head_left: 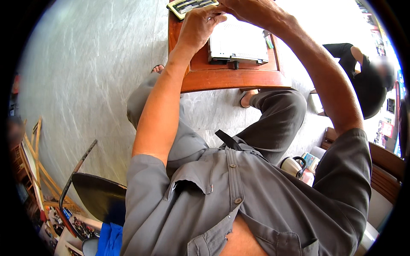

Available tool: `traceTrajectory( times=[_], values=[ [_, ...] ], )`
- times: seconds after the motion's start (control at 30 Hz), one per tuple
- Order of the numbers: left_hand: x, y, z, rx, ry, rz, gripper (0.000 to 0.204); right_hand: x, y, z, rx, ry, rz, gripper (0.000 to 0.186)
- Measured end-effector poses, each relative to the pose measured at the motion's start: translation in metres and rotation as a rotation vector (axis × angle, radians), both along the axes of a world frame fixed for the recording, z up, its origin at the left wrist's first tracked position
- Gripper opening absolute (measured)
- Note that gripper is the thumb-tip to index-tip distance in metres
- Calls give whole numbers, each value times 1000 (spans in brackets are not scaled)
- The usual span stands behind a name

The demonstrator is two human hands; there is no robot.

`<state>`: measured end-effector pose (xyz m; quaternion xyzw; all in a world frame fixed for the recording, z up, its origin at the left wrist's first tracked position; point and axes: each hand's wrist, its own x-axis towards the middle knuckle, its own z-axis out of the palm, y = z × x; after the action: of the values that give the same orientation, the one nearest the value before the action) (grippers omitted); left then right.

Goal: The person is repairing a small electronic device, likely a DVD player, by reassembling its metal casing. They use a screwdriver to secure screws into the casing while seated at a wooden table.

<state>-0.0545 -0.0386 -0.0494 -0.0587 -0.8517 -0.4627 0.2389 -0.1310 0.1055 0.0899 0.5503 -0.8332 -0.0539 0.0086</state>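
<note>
A white metal box, like the casing of an electronic device, lies on a reddish-brown wooden table. A black knob juts from its near side. Over the box's far left corner, my left hand is closed, with thumb and fingers drawn together. My right hand reaches in from the right and meets the left fingertips; the upper picture edge cuts part of it off. Its visible fingers look closed too. Whatever is pinched between the hands is too small or hidden to name.
A case of small screwdrivers lies at the table's far left. Something small and green rests right of the box. Another person crouches at the right. A black chair stands behind my left side, and a cream kettle-like container at my right.
</note>
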Motion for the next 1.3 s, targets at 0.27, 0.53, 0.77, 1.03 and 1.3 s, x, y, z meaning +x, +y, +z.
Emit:
traceTrajectory(
  times=[0.27,0.53,0.77,1.03,1.3],
  values=[
    [-7,-10,1,-20,-38,-6,28,1,0,1,-97,83,142,10],
    [1,0,15,105,111,-97,14,2,-9,-2,9,115,17,6],
    [-1,-5,14,136,-135,-98,15,-6,-1,-7,-161,140,302,12],
    [-8,1,3,-121,136,-31,13,0,-11,3,152,247,115,10],
    [-2,-7,14,55,77,-160,14,-4,-4,-3,-62,152,184,8]
  ],
)
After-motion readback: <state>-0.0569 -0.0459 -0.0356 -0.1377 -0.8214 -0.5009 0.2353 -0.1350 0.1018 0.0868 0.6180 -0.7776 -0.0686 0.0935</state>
